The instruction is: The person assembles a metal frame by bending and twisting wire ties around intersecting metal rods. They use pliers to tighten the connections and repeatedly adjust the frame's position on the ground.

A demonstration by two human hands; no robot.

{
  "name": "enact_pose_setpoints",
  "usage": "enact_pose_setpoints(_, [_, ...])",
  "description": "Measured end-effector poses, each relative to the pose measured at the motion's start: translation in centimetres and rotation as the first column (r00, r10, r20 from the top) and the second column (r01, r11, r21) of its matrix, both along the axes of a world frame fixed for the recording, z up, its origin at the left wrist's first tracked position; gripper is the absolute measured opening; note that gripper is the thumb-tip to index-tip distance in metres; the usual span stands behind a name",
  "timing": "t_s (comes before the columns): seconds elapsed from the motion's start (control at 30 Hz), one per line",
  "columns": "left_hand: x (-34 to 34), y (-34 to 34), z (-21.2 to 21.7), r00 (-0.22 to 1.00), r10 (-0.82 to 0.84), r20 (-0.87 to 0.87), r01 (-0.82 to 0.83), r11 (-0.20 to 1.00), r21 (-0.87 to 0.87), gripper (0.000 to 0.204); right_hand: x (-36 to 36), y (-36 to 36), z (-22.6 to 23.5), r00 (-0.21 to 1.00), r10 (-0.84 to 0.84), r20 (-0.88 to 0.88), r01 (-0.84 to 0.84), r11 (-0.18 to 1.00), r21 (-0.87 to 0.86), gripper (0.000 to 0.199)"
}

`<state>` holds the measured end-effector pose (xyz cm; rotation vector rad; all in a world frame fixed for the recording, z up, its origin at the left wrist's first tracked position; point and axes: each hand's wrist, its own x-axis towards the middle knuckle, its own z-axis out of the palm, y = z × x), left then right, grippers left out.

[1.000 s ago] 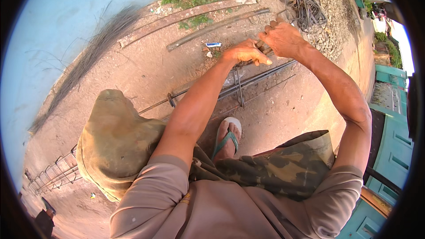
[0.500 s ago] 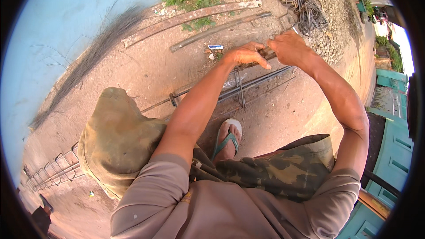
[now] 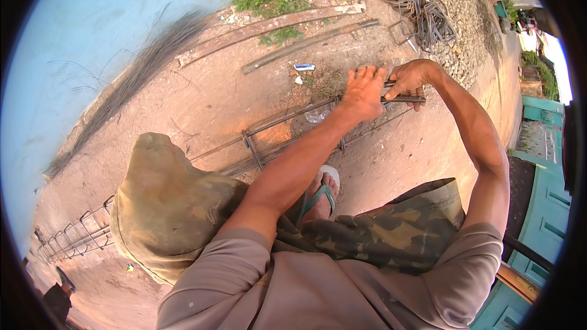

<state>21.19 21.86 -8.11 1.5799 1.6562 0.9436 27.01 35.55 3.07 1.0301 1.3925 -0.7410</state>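
A long rebar cage (image 3: 249, 140), made of steel rods with bent square ties, lies slantwise in front of me. My left hand (image 3: 365, 93) is at its far right part, back upward, fingers bent over the rods; what lies beneath the palm is hidden. Close beside it, my right hand (image 3: 413, 80) is closed, thumb and fingers round a dark metal bar (image 3: 403, 99). Whether this bar is a tool handle or a rod end, I cannot tell. Behind my left forearm, part of the cage is covered. My sandalled foot (image 3: 321, 198) stands next to the cage.
Bent steel ties (image 3: 422, 15) lie heaped beside gravel (image 3: 468, 43) at the far right. Thin wires (image 3: 131, 88) lean along the blue wall (image 3: 92, 24). Two long bars (image 3: 312, 46) lie beyond the cage. Another rebar cage (image 3: 76, 235) is at the left.
My left hand has moved right and slightly down, turning from a spread thumb to a palm-down hold. My right hand has come lower and right, its fingers now round the dark bar.
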Motion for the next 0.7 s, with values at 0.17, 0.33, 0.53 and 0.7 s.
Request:
enact_pose_setpoints(0.17, [2.7, -0.3, -3.1, 0.999, 0.035, 0.025, -0.038, 0.992, 0.119, 0.055, 1.3, -0.8, -0.6, 0.896, 0.384, -0.224, -0.327, 0.910, 0.255, 0.053])
enact_pose_setpoints(0.33, [-1.6, 2.4, -3.2, 0.885, -0.213, 0.415, 0.275, 0.957, -0.095, 0.029, 2.0, -2.8, -0.7, 0.453, 0.863, -0.225, -0.614, 0.485, 0.622, 0.043])
enact_pose_setpoints(0.53, [0.1, -1.3, -2.3, 0.932, 0.255, 0.257, -0.281, 0.957, 0.067, 0.050, -0.4, -1.4, 1.4, 0.980, 0.141, -0.138, -0.135, 0.990, 0.049, 0.035])
enact_pose_setpoints(0.7, [3.3, -3.7, -3.4, 0.958, 0.262, 0.116, -0.283, 0.926, 0.249, 0.067, -0.5, -0.6, 1.1, 0.983, 0.090, -0.158, -0.095, 0.995, -0.027, 0.050])
